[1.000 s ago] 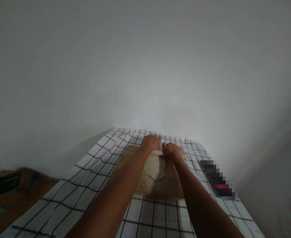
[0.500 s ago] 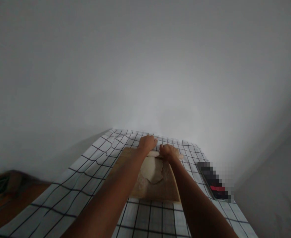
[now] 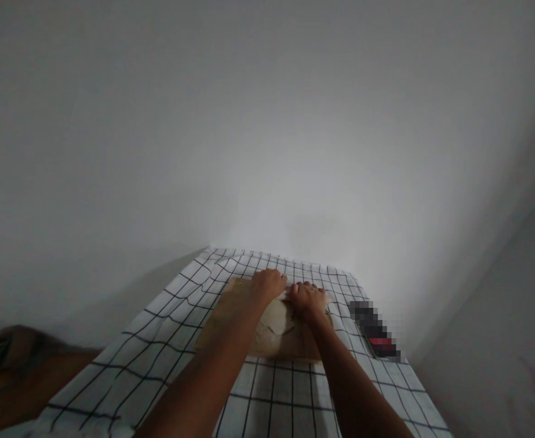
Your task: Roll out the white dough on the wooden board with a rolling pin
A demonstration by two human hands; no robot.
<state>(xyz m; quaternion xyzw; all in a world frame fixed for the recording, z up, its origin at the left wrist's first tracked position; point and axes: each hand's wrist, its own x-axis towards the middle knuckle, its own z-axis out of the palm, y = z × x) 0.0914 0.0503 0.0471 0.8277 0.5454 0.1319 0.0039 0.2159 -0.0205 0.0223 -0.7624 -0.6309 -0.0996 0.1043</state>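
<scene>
A wooden board [image 3: 286, 351] lies on the table with a flat, pale sheet of dough [image 3: 276, 319] on it. Across the far part of the dough runs a light wooden rolling pin [image 3: 284, 295], mostly covered by my hands. My left hand [image 3: 269, 283] is closed over the pin's left part. On its right part, my right hand [image 3: 308, 297] presses down with the fingers curled over. Only the pin's short middle piece shows between the hands, and a bit of its right end. My forearms hide the sides of the board.
A white cloth with dark grid lines [image 3: 158, 331] covers the table, with some wrinkles at the left. A dark flat object with a red band [image 3: 379, 342], partly pixelated, lies to the right. A grey-white wall [image 3: 267, 121] stands behind. Brown wooden furniture [image 3: 25, 371] is at the lower left.
Both hands and the rolling pin have come slightly nearer over the dough, covering more of its far part. The view has shifted a little, so the dark object sits further left.
</scene>
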